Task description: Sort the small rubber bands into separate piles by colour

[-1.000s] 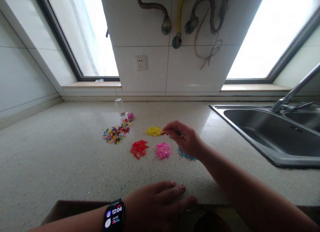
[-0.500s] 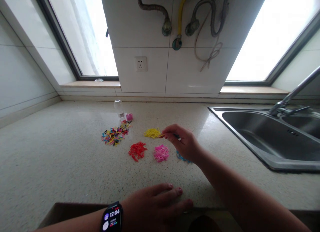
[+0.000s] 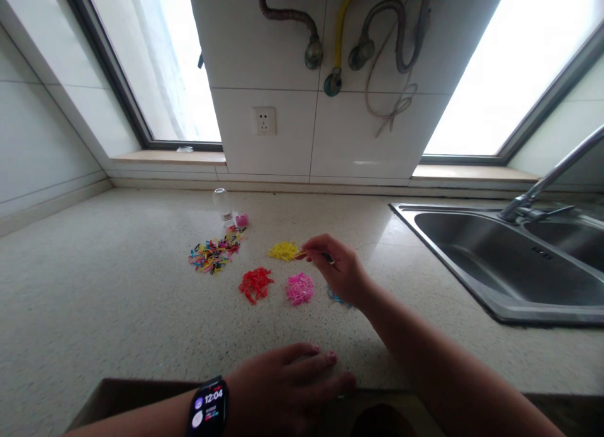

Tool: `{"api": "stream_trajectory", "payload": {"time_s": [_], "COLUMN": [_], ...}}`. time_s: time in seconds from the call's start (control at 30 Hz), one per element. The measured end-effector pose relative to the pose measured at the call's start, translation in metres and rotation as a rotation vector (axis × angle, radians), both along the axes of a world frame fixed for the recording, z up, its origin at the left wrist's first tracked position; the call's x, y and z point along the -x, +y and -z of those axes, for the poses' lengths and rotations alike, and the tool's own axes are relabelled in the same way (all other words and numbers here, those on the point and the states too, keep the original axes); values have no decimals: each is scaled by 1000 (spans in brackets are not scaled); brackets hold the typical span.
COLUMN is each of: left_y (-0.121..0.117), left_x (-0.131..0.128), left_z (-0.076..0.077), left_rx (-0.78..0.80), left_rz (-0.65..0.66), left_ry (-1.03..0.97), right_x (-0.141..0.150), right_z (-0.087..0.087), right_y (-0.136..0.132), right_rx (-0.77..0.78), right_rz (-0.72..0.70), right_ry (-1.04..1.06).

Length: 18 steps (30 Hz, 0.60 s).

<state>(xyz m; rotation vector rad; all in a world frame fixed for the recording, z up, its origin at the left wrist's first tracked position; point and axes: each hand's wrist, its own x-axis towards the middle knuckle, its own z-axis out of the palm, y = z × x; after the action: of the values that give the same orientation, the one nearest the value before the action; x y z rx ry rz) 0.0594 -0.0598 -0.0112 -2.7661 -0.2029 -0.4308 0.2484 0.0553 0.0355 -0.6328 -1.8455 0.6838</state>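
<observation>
My right hand (image 3: pixel 333 267) is closed in a pinch at the right edge of a pile of yellow rubber bands (image 3: pixel 284 251). A yellow rubber band (image 3: pixel 299 256) shows at its fingertips, and a small dark item (image 3: pixel 329 258) in the palm is too unclear to name. Just below lie a pink rubber band pile (image 3: pixel 300 289) and a red rubber band pile (image 3: pixel 255 285). Blue rubber bands (image 3: pixel 338 295) are partly hidden behind the hand. My left hand (image 3: pixel 292 377) rests flat with fingers stretched at the counter's front edge, holding nothing.
A mixed-colour heap of rubber bands (image 3: pixel 214 256) lies left on the speckled counter (image 3: pixel 117 286), beside a clear bottle (image 3: pixel 221 204) and a pink cap-like piece (image 3: pixel 242 220). To the right is a steel sink (image 3: pixel 462 261) with a faucet (image 3: pixel 523 204).
The view has shifted slightly, moving everything a little to the left. My right hand keeps its pinch by the yellow pile; the left hand stays put on the counter edge.
</observation>
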Motion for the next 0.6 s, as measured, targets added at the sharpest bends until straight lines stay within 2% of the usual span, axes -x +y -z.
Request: {"api": "stream_trajectory", "payload": {"time_s": [0.23, 0.43, 0.6], "left_y": [2, 3, 3], "left_x": [-3, -3, -2], "left_z": [8, 8, 10], "left_rx": [-43, -26, -20], "left_rz": [-32, -31, -42], "left_ry": [-107, -83, -71], "right_x": [-1, -2, -2], "right_z": [-3, -9, -6], "right_y": [-4, -11, -10], "right_rx": [-27, -49, -78], "right_rz": [3, 36, 30], "right_ry": [12, 34, 8]}}
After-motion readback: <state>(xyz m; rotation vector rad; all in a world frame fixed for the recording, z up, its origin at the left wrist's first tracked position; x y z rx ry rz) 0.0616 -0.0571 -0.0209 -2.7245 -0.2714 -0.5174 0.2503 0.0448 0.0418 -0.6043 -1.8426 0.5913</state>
